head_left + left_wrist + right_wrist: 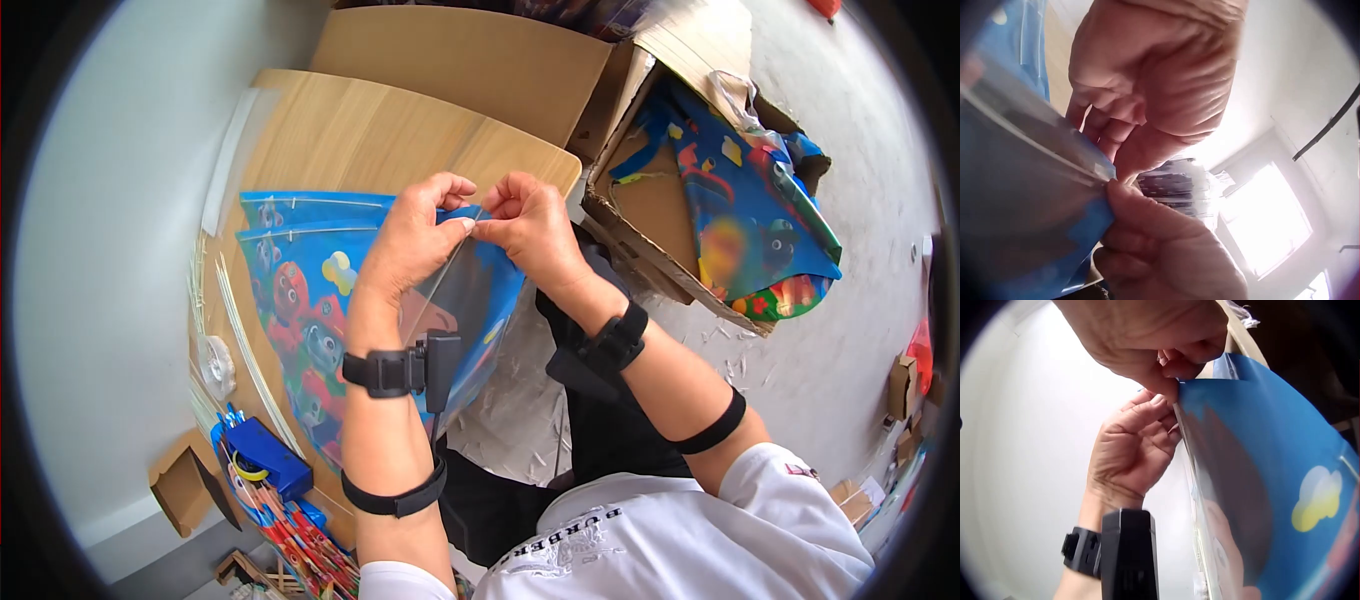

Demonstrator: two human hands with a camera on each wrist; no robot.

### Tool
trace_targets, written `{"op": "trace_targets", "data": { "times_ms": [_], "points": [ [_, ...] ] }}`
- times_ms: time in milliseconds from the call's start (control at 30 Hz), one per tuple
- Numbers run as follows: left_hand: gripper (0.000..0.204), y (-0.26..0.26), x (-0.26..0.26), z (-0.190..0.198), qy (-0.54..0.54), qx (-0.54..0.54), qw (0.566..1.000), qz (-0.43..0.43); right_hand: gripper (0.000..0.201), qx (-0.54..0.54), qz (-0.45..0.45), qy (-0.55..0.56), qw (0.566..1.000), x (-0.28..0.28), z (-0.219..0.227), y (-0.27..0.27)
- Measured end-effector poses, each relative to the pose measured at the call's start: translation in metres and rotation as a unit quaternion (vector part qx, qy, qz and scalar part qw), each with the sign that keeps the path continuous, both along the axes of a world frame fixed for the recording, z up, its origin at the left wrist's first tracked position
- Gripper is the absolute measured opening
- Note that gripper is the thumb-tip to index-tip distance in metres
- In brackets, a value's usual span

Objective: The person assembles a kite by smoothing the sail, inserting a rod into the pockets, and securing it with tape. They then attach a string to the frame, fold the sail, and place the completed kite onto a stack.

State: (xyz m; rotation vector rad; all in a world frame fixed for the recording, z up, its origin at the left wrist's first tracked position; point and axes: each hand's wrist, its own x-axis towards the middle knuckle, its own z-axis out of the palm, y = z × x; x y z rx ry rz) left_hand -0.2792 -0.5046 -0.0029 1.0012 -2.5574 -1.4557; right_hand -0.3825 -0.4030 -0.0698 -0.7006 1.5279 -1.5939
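Note:
Both hands meet at the top corner of a blue cartoon-printed plastic kite point(490, 310), with a thin rod point(441, 278) running down from that corner. My left hand point(415, 235) pinches the corner between thumb and index finger, its other fingers loosely curled. From the other side, my right hand point(540, 238) pinches the same spot, thumb tip close to the left thumb. The left wrist view shows the rod's end in the kite's corner point(1102, 170), right at the fingertips. More printed kites point(320, 350) lie overlapped on the table beneath, with pale rods along their top edges.
The wooden table point(380, 125) holds thin white sticks point(250, 340), a white reel point(215, 367) and a blue box point(268, 458) along its left side. At right, an open cardboard box point(640, 240) holds printed plastic point(740, 210). White scraps litter the floor.

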Motion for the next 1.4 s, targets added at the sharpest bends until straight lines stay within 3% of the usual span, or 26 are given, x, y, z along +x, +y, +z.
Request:
{"op": "trace_targets", "data": {
  "times_ms": [133, 233, 367, 433, 733, 1067, 1400],
  "points": [
    [0.026, -0.011, -0.012, 0.0, 0.001, 0.056, 0.998, 0.01, 0.03, -0.002, -0.059, -0.013, 0.998, 0.009, 0.003, 0.006],
    [0.023, -0.01, -0.013, 0.002, -0.002, 0.035, 0.999, 0.022, 0.035, 0.001, -0.11, -0.089, 0.99, 0.019, 0.005, 0.007],
    [0.021, -0.009, -0.01, 0.0, 0.019, 0.026, 0.999, 0.034, 0.032, -0.008, -0.139, -0.092, 0.986, 0.024, 0.004, 0.012],
    [0.018, -0.008, -0.009, -0.001, 0.04, 0.043, 0.997, 0.044, 0.025, -0.07, -0.149, -0.031, 0.986, 0.028, -0.002, 0.012],
    [0.01, 0.0, -0.012, 0.001, 0.055, 0.042, 0.997, 0.029, 0.017, -0.076, -0.164, 0.098, 0.979, 0.029, -0.006, 0.016],
    [0.009, -0.002, -0.013, 0.004, 0.026, 0.011, 1.0, 0.007, 0.011, -0.051, -0.158, 0.116, 0.979, 0.024, 0.0, 0.017],
    [0.005, -0.007, -0.014, 0.004, -0.018, -0.01, 1.0, -0.018, 0.012, -0.004, -0.088, 0.099, 0.991, 0.016, 0.003, 0.016]
  ]
}}
